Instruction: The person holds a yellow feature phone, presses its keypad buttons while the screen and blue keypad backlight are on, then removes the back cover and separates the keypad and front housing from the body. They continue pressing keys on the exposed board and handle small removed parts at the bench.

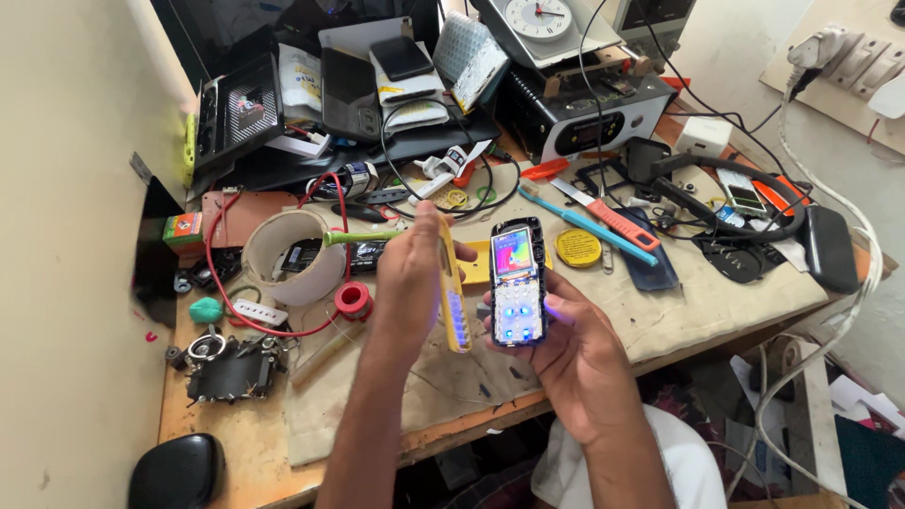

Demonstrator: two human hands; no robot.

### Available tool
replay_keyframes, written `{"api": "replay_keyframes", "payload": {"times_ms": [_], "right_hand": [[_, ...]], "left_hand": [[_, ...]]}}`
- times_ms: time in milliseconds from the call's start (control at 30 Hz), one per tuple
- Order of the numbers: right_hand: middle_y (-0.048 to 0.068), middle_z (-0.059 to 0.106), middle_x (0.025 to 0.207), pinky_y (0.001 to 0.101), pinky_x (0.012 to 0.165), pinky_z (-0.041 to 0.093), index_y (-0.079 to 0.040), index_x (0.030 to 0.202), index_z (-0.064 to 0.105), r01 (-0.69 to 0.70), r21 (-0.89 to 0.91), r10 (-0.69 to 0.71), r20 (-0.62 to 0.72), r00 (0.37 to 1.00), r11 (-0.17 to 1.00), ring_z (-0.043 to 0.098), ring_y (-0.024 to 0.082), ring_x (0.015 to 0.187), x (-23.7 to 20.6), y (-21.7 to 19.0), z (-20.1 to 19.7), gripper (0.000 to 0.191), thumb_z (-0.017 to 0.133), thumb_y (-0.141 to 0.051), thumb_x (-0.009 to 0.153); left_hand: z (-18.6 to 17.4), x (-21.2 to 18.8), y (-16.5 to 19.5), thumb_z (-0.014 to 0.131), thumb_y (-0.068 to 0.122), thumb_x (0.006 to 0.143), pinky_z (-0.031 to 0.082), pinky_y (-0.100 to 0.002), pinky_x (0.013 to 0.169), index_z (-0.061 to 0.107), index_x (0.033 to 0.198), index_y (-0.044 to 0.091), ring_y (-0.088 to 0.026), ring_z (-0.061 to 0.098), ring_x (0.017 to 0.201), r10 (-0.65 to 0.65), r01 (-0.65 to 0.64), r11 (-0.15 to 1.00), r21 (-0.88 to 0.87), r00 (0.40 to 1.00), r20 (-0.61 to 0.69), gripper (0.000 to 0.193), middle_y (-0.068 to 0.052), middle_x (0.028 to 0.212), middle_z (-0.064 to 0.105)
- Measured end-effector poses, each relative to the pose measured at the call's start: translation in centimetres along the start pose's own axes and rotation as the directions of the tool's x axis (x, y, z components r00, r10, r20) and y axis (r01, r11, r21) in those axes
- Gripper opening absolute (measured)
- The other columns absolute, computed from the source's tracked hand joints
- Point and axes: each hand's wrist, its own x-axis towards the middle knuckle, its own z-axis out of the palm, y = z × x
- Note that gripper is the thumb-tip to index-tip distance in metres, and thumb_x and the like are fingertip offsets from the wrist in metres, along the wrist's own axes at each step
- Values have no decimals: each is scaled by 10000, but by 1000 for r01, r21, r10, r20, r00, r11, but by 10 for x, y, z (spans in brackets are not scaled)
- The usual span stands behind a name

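Head view. Left hand [407, 269] raised over the bench, fingers closed round a yellow plastic phone front cover with keypad [453, 292], held edge-on and roughly upright, keypad end glowing blue-white at the bottom. Right hand [566, 344] cupped, fingers wrapped round a small black bar phone w/ lit colour screen and lit keys [518, 281], face up toward the camera, thumb side on its right edge. Cover and phone sit just beside each other, narrow gap between, both held in the air above a beige cloth mat [679, 306] on the orange-brown wooden bench [222, 443].

Around: white tape roll, wide ring [290, 254], left of the left hand, w/ small red tape spool [354, 301] just below it and red wire [283, 332] looping past. Blue-handled toothbrush [589, 226] and red-handled tool [613, 220] lie on the mat behind the phone, round yellow tin [577, 247] near them. Black-and-white bench power unit [584, 118] at back, white analogue clock [539, 19] on top. Black bent-neck lamp or cable loop [745, 203] to the right. Black rounded object [177, 471] at bottom-left bench corner. White power strip on wall [853, 61] top right.
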Motion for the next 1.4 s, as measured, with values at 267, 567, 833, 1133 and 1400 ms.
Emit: {"api": "replay_keyframes", "payload": {"times_ms": [267,567,833,1133,1400], "right_hand": [[296,688,1196,447,727,642,64,1465,444,-40,72,35,78,996,997,744,400,985,1,-2,4,600,498,-218,938],[256,695,1170,435,698,658,69,1478,433,22,-211,-30,-35,999,977,746,346,920,-5,0,17,612,529,-83,893],[273,679,1154,459,732,655,118,1479,404,-11,-73,16,68,998,997,750,370,932,-7,-5,16,655,470,-31,845],[271,651,1179,498,768,649,109,1517,363,-101,16,98,138,986,995,738,352,942,-11,-2,15,779,412,38,743],[214,658,1175,439,806,628,37,1545,375,-104,-13,105,89,991,994,702,241,973,-14,12,14,757,418,82,791]], "left_hand": [[-9,0,-7,390,430,1071,548,-294,677,676,1158,-8,-115,655,733,14,-21,996,90,997,80,531,-68,841,725],[-4,-10,11,576,189,968,576,-365,716,638,1252,11,-214,740,752,191,-178,853,491,981,23,341,-136,913,743],[-2,-23,12,603,168,1024,576,-327,805,708,1180,8,-221,718,952,477,-445,693,568,873,101,247,-118,1113,746],[-8,-58,20,633,171,1006,532,-209,659,647,1307,-54,-38,647,856,62,-29,991,-134,965,253,376,-58,1058,735],[-8,-89,34,712,38,843,634,-257,694,531,1396,-20,-97,728,833,39,-42,999,13,979,200,585,-88,1032,722]]}}
